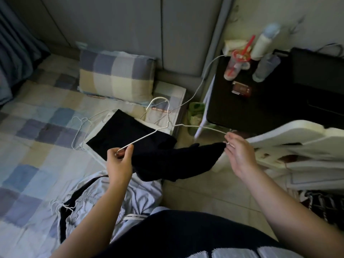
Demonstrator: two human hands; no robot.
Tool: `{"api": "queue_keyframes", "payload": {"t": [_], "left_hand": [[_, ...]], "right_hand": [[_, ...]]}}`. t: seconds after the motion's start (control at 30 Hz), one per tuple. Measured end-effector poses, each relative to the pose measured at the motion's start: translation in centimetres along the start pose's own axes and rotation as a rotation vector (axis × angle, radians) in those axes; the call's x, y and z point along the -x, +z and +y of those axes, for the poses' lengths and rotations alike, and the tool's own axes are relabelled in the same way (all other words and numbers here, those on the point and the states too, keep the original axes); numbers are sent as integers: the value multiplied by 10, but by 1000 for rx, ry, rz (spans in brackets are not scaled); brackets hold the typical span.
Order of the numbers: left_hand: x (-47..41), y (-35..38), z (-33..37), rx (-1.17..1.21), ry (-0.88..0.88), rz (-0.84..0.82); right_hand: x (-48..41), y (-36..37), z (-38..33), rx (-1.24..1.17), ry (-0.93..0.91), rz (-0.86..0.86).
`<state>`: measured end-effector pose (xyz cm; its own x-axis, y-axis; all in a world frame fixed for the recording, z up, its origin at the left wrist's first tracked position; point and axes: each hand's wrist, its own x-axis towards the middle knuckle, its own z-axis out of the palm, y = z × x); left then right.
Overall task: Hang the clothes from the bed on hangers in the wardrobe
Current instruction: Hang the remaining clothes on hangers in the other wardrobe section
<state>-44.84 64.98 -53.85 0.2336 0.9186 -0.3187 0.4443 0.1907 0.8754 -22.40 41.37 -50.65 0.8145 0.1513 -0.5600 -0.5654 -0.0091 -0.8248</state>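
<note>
— Bedroom scene from the head camera: a checked bedspread fills the left, pale floor tiles the right. Nearest, at six o'clock, a pale grey garment lies crumpled on the bed edge.

— Where are the hands?

— Just beyond it. The left hand, at nine o'clock from centre, pinches one end of a white wire hanger. The right hand, at three o'clock, pinches the other end and seems to catch an edge of the dark garment. That garment sags below the wire between the hands, and its far part seems to lie flat on the bed.

— Is it hung?

— I cannot tell whether it is threaded over the bar. I see no wardrobe.

— What could go wrong?

— I judge both grips light, fingertips on thin wire. If the right pinch loses the cloth, the garment could slide onto the tiles at five o'clock. The hook points to twelve o'clock, near a white cable running to a black bedside table. A snag there might tug the bottles. Spare hangers lie at ten o'clock, and a pillow farthest, at eleven.
</note>
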Motion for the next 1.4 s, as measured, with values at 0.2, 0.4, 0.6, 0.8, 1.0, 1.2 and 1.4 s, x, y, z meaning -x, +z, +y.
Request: {"api": "queue_keyframes", "payload": {"t": [0.2,0.4,0.6,0.8,1.0,1.2,1.4], "left_hand": [[75,43,13,-58,136,-52],[177,93,33,-59,269,-152],[269,156,50,-26,330,-337],[342,227,77,-51,422,-534],[411,297,121,-131,558,-767],[479,377,171,-116,721,-955],[553,459,218,-89,882,-1141]], "right_hand": [[31,-110,-1,11,-71,72],[68,-245,-8,211,-259,154],[98,-365,-26,353,-444,321],[125,-465,-57,458,-578,468],[145,-538,-108,595,-699,569],[161,-597,-163,658,-757,656],[184,-639,-229,737,-777,672]]}}
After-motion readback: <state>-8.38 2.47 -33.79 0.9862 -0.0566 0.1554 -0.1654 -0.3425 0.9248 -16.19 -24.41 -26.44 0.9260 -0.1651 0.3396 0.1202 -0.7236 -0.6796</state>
